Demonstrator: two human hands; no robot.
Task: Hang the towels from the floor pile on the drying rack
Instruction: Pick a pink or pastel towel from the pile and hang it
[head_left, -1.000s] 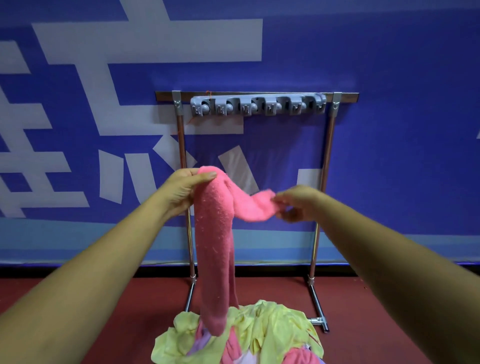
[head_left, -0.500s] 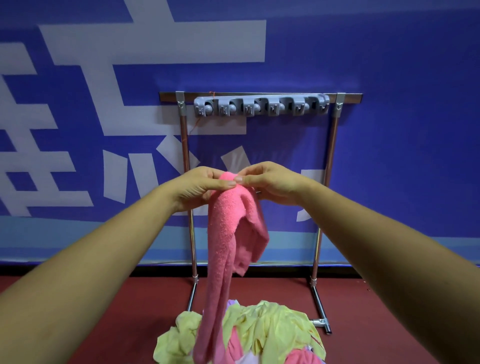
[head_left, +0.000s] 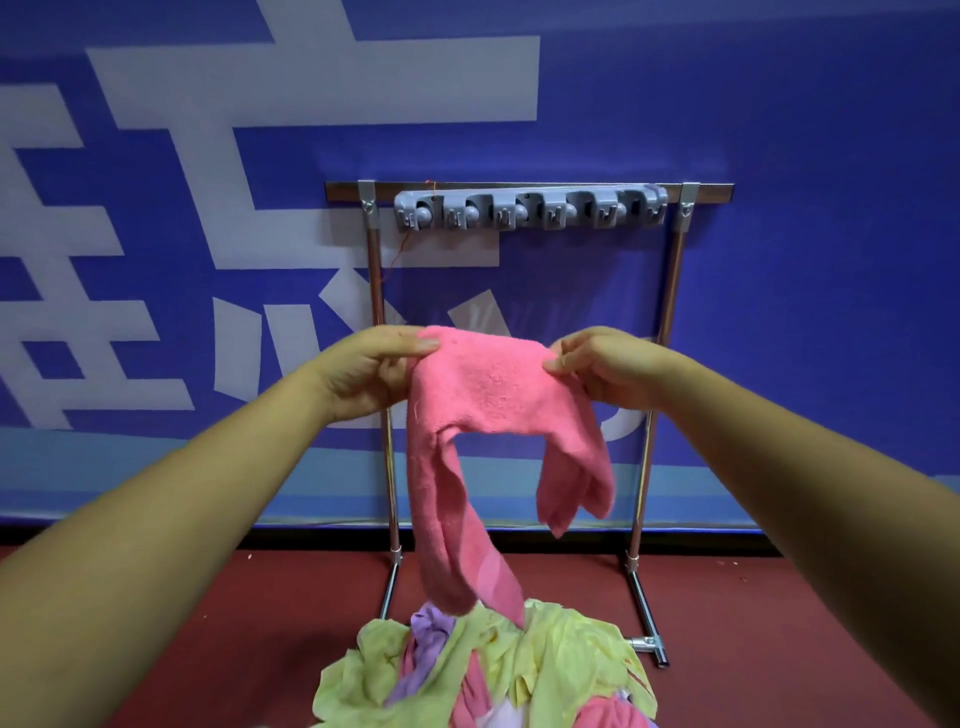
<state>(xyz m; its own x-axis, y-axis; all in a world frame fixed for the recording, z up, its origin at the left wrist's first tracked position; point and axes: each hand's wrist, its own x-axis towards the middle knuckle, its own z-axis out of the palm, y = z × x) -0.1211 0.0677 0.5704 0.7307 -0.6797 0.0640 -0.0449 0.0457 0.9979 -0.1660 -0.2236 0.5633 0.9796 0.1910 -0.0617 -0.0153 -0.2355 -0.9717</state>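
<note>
Both hands hold a pink towel (head_left: 488, 384) up in front of the drying rack (head_left: 524, 193), the left hand (head_left: 371, 371) pinching its left top corner and the right hand (head_left: 605, 364) pinching the right. The towel's longer left end hangs down to the towel pile (head_left: 483, 670) on the red floor (head_left: 779, 649), between the rack's feet.

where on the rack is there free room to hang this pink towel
The grey clip strip on the top bar holds nothing. The gap between the two posts is open. Crowded only low down, at the towel pile.
</note>
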